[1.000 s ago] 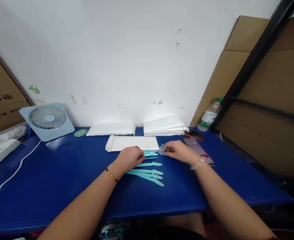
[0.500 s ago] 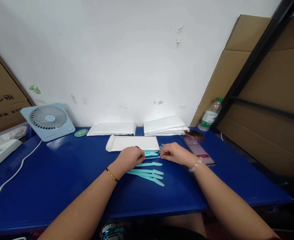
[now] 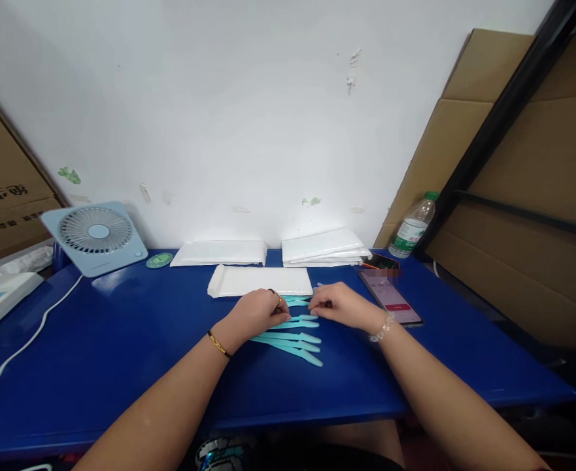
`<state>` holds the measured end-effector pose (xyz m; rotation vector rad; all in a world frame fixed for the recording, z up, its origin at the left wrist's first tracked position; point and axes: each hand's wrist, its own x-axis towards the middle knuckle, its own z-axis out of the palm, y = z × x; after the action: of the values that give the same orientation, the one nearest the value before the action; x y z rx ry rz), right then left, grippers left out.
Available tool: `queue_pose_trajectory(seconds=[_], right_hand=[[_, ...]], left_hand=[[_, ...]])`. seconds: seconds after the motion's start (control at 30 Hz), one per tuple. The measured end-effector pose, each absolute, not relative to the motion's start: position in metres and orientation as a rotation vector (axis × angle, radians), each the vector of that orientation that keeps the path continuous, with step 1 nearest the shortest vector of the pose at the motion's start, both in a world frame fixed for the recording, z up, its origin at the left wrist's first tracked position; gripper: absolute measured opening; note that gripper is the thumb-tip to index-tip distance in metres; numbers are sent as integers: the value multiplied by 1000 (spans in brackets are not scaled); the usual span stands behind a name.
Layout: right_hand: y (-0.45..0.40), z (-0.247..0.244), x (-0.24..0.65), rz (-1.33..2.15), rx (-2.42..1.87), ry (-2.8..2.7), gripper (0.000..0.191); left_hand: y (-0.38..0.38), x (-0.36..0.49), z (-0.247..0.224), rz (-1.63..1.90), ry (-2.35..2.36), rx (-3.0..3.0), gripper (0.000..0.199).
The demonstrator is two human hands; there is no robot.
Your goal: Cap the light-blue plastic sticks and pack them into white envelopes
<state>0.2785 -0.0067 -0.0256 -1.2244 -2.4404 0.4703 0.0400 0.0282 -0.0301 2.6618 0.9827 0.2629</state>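
The worktop (image 3: 135,366) is covered in a plain blue surface, on which a loose fan of teal tools (image 3: 288,344) is laid, angled tips to the right. A teal tool (image 3: 308,317) at the upper edge of this fan is pinched by the left hand (image 3: 261,311), the thumb and fingers being drawn together over its handle. The right hand (image 3: 341,305) is held just beyond the tips, its fingers curled narrow; whether anything is gripped there cannot be told. Further teal pieces (image 3: 297,301) are seen between the hands, partly covered by them. Directly behind, a white packet (image 3: 265,280) is laid flat, and two groups of similar white packets, the left packets (image 3: 219,252) and the right packets (image 3: 321,246), are set near the wall (image 3: 248,118). To the right of the right hand a lit phone (image 3: 390,297) is placed, with a bottle (image 3: 412,226) stood upright farther back. At the far left a blue fan (image 3: 96,237) is positioned beside a green disc (image 3: 159,261).
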Motion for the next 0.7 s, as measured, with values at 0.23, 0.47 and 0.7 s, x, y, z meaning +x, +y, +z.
queue_pose_trajectory(seconds=[0.23, 0.47, 0.7], right_hand=[[5, -31, 301, 309, -1395, -2351, 12], [5, -34, 291, 284, -1399, -2443, 15], [1, -30, 292, 514, -1341, -2411, 14]], left_hand=[[38, 37, -36, 316, 1227, 2698, 19], [35, 39, -36, 258, 1254, 2669, 13], [37, 38, -38, 269, 1251, 2653, 14]])
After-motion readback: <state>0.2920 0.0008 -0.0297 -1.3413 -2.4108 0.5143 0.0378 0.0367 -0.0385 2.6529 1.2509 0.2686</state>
